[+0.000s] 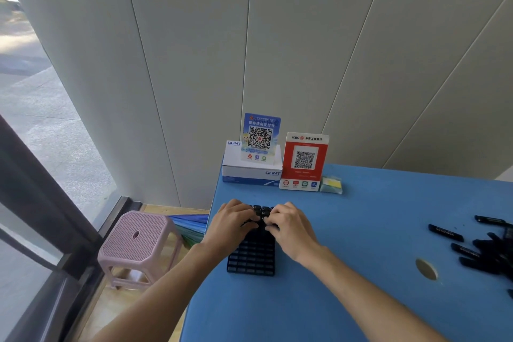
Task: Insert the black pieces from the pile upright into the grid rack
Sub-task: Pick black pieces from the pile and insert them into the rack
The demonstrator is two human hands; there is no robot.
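Note:
A black grid rack (251,257) lies on the blue table (361,230), near its left edge. Several black pieces (261,210) stand upright in the rack's far rows. My left hand (236,221) and my right hand (288,223) sit over the rack's far half, fingers curled down onto the pieces there. What each fingertip grips is hidden. A pile of loose black pieces (483,247) lies at the table's right edge, well away from both hands.
A white CHNT box (249,172) with a blue QR card (260,137), a red QR stand (304,161) and a small packet (331,184) line the table's far edge. A round hole (426,269) is in the tabletop. A pink stool (136,241) stands left, beside the glass door.

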